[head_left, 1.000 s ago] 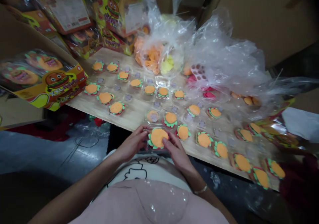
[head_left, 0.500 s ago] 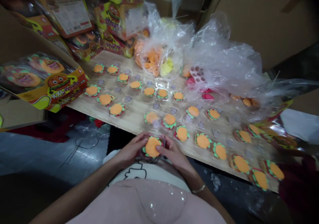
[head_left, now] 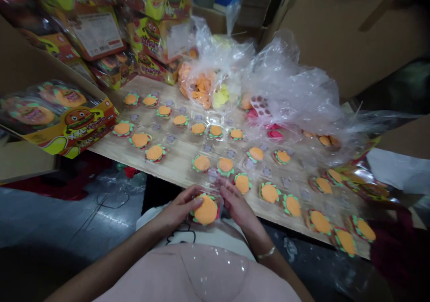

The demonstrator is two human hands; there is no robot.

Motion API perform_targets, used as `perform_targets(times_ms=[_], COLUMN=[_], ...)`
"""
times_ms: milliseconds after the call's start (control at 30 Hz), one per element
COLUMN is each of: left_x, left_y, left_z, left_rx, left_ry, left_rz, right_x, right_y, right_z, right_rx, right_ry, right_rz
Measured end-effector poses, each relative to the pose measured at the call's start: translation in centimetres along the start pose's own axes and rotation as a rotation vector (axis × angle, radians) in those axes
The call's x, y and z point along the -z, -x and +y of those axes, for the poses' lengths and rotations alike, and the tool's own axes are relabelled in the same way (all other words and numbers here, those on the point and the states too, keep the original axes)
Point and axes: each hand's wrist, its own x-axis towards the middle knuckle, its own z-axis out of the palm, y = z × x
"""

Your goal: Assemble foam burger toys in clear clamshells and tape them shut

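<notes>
At the table's front edge, my left hand (head_left: 181, 208) grips a toy burger (head_left: 205, 210) in a clear plastic clamshell, thumb on the orange bun top. Green frill and some red show round the bun's rim. My right hand (head_left: 238, 204) is on the other side, fingers closed at the clamshell's raised clear lid (head_left: 213, 189); the exact grip is blurred. Just beyond the hands, similar burgers lie in open clear clamshells, among them one burger (head_left: 201, 163) and another burger (head_left: 242, 183).
Several more packed burgers stand in rows on the wooden table (head_left: 181, 152). A printed display box (head_left: 83, 122) is at left, with stacked boxes (head_left: 97, 33) behind. Clear bags (head_left: 289, 87) with orange, yellow and pink pieces crowd the back. Large cardboard (head_left: 352, 37) rises at back right.
My right thumb has left the bun, and the right hand has shifted up to the lid. My left thumb now lies on the bun. The view has tilted slightly.
</notes>
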Motion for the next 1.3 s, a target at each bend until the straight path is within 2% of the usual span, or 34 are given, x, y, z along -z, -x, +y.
perform_targets(times_ms=[67,133,267,333,400,467,567,767,933,967,1033,1100,1133,1200,1300], left_x=[-0.2,-0.1,1.0,1.4,1.6,1.7,1.6,0.0,-0.9,-0.8,-0.4,0.0,0.1,0.0,-0.5], left_y=[0.3,0.6,1.0,1.1,1.2,1.3,1.6,2.2,1.8,1.5,0.7,-0.1,-0.5,-0.9,-1.2], left_z=[0.1,0.0,-0.3,-0.3,-0.1,0.0,0.3,1.3,1.4,1.1,0.3,-0.4,-0.6,-0.7,-0.3], left_rx=[0.012,0.064,0.177,0.175,0.185,0.187,0.156,0.167,0.059,0.032,0.024,0.056,0.063,0.041,0.009], left_ry=[-0.013,-0.016,0.053,0.095,0.101,0.084,0.024,-0.115,-0.135,-0.114,-0.066,-0.024,-0.006,0.028,0.073], left_rz=[-0.005,0.010,-0.088,-0.131,-0.138,-0.154,-0.182,-0.015,0.052,0.061,0.084,0.115,0.127,0.148,0.154], right_x=[-0.1,0.0,0.3,0.5,0.6,0.6,0.5,0.0,-0.4,-0.5,-0.8,-1.0,-1.1,-1.2,-1.3], right_y=[-0.1,0.5,2.9,4.0,4.6,4.7,4.2,3.8,3.7,3.6,3.6,3.5,3.5,3.5,3.4], right_z=[-0.4,-1.0,-2.7,-3.4,-3.5,-2.9,-1.6,-1.2,-0.3,0.0,0.2,0.0,-0.2,-0.8,-1.3], right_rx=[0.051,0.155,0.340,0.367,0.358,0.329,0.265,0.212,0.090,0.075,0.116,0.237,0.302,0.387,0.395], right_ry=[-0.009,0.036,0.181,0.286,0.347,0.295,0.092,0.144,0.135,0.175,0.332,0.559,0.668,0.823,0.906], right_rz=[0.048,0.024,-0.169,-0.250,-0.269,-0.214,-0.119,-0.142,-0.196,-0.155,0.040,0.240,0.287,0.263,0.171])
